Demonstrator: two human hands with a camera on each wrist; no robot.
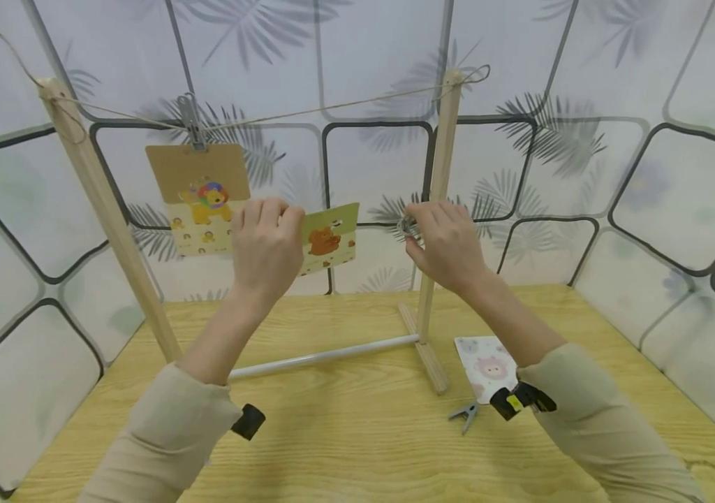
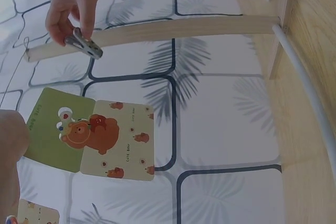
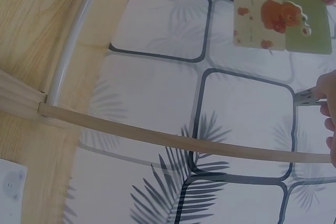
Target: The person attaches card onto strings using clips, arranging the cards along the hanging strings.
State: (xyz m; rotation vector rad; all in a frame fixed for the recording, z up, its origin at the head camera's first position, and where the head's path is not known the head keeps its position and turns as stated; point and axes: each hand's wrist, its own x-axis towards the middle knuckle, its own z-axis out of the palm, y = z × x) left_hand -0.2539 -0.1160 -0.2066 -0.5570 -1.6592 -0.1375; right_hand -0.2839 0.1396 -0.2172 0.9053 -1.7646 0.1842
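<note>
My left hand (image 1: 267, 248) holds a green and cream bear card (image 1: 330, 239) by its edge, below the string. To its right, my right hand (image 1: 448, 244) pinches a grey metal clip (image 1: 406, 225) between thumb and fingers, in front of the right wooden post. The left wrist view shows the whole card face (image 2: 100, 129) and the clip (image 2: 84, 44), with a gap between them. In the right wrist view the clip (image 3: 308, 98) points toward the middle of the view, and the card (image 3: 283, 17) is above it.
A string (image 1: 332, 108) runs between two wooden posts (image 1: 447, 140), joined low by a white rod (image 1: 326, 358). A lion card (image 1: 200, 195) hangs from it by a clip (image 1: 190, 122). On the table (image 1: 332, 433) lie a pink-and-white card (image 1: 486, 363) and another clip (image 1: 466, 416).
</note>
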